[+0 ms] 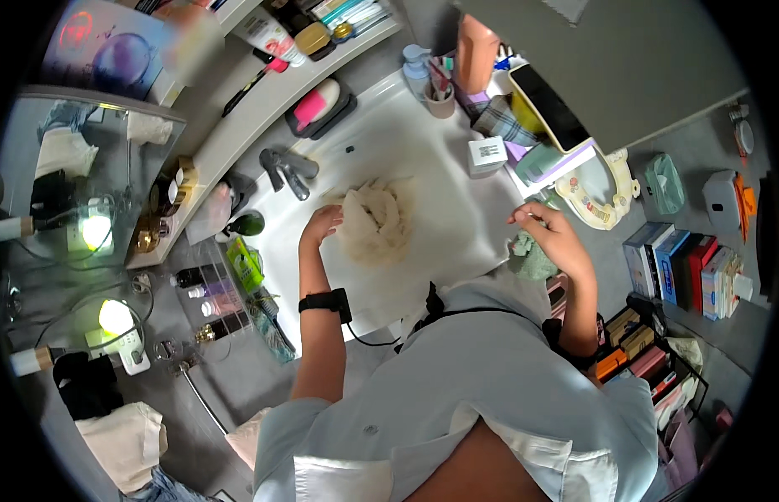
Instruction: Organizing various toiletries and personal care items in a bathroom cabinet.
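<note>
A pale cream cloth (375,219) lies bunched in cloudy, yellowish water in the white sink (456,192). My left hand (324,224) is at the cloth's left side, fingers loosely stretched toward it. Whether the fingertips touch the cloth, I cannot tell. My right hand (550,233) hovers by the sink's right edge, fingers slightly bent and apart, with nothing seen in them. Just below it hangs a light green cloth (533,258). A dark grey faucet (289,171) stands behind the left hand. On my left wrist sits a black band (324,303) with a cable.
At the sink's back left is a soap dish (321,113). A pump bottle (417,71), a toothbrush cup (440,99), a small white box (487,156) and a phone (547,105) crowd the back right. A clear organizer (210,297) holds bottles at left.
</note>
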`<state>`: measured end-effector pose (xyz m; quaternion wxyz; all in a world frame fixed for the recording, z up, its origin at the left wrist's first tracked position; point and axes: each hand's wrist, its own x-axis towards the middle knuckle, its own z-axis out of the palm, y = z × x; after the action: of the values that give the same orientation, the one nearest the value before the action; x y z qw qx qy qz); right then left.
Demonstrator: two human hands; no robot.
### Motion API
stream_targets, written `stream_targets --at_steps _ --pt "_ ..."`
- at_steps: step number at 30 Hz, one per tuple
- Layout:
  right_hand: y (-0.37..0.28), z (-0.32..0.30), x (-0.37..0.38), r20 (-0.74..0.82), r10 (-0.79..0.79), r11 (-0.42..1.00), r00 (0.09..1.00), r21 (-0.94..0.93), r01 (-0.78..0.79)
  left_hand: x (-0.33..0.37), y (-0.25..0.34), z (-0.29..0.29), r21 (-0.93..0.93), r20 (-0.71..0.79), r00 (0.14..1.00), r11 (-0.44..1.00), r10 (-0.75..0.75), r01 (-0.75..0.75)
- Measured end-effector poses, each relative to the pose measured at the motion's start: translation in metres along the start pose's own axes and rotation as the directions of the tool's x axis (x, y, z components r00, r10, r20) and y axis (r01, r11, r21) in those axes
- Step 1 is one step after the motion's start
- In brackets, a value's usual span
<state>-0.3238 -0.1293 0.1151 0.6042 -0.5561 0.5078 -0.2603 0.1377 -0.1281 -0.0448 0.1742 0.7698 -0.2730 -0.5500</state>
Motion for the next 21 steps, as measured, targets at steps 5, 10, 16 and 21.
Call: stream_targets --at_steps 5,10,16,21 --pt "0.001 0.002 -0.003 -0.02 0.035 0.999 0.999 -0.026 -0.036 0.022 -0.041 -0.018 -0.26 -0.23 0.973 0.965 -0.034 -0.028" --pt "-0.022 0.013 0.006 0.08 0.008 1.0 0.997 -0.015 -0.007 0.043 -0.172 -0.169 0.181 -0.764 0.609 0.977 0.214 -0.115" --pt "-0.01 0.018 0.0 -0.044 0.066 0.995 0.997 -0.071 -0.069 0.048 -0.105 -0.124 -0.352 -0.777 0.61 0.91 -0.155 -0.217" --pt "-0.01 0.023 0.002 -0.018 0.058 0.996 0.998 -0.068 -0.059 0.012 -0.08 -0.097 -0.389 -0.586 0.81 0.881 -0.009 -0.271"
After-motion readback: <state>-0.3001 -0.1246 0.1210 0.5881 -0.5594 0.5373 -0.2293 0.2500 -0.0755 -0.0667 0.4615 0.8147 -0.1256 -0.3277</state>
